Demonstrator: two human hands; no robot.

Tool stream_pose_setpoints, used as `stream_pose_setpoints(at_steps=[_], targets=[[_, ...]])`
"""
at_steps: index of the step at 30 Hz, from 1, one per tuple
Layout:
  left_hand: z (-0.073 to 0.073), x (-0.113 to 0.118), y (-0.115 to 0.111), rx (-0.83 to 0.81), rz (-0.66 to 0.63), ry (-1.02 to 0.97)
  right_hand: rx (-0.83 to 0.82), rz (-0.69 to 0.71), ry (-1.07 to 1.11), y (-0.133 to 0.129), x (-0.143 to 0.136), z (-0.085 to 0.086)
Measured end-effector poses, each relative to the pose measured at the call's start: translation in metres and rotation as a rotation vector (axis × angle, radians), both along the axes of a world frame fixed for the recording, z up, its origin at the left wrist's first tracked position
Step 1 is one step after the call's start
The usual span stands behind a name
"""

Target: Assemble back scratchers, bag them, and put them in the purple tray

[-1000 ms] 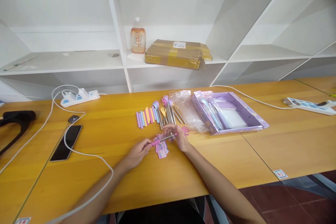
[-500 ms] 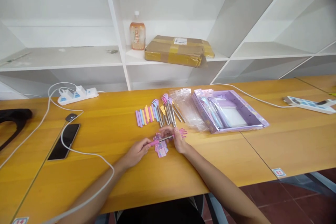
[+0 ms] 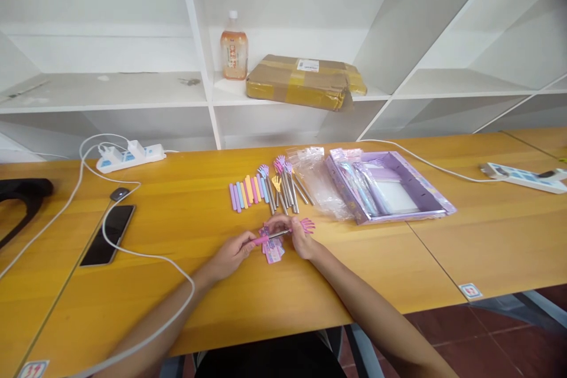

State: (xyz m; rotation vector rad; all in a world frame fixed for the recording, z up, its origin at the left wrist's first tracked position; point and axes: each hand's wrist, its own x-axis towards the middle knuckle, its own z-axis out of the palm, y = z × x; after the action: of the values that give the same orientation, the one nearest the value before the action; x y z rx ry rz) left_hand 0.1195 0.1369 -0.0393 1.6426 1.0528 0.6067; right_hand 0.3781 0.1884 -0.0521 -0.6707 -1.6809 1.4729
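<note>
Left hand (image 3: pixel 230 255) pinches pink handle end | right hand (image 3: pixel 296 235) grips metal shaft of pink back-scratcher (image 3: pixel 283 231), low over counter (image 3: pixel 186 283), above card labels (image 3: pixel 272 251) | best: keep both grips firm, work along shaft axis, no bending.

The table (image 3: pixel 186 283) is smooth, shiny yellow wood. The little sticks (image 3: pixel 287 189) look like shiny metal. The bags (image 3: pixel 316 180) are clear, crinkly plastic. The parcel (image 3: pixel 305 80) is brown cardboard with glossy tape.
</note>
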Motion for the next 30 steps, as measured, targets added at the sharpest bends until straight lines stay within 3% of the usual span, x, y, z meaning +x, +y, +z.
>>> stream_pose_setpoints(at_steps=[13, 17, 22, 26, 30], targets=[[0.004, 0.002, 0.000, 0.023, -0.014, -0.016, 0.004, 0.043, 0.003, -0.002, -0.001, -0.003], [0.000, 0.007, -0.002, -0.039, 0.017, -0.071, 0.052, -0.018, -0.031, 0.009, 0.003, 0.007], [0.000, 0.003, 0.002, -0.076, 0.105, -0.139, 0.063, -0.151, -0.046, 0.031, 0.022, 0.034], [0.026, -0.014, 0.003, 0.090, 0.126, 0.090, 0.253, -0.170, -0.199, 0.026, 0.042, 0.055], [0.050, -0.021, -0.011, 0.443, 0.039, 0.624, 0.588, -0.174, -0.367, -0.003, 0.047, 0.056]])
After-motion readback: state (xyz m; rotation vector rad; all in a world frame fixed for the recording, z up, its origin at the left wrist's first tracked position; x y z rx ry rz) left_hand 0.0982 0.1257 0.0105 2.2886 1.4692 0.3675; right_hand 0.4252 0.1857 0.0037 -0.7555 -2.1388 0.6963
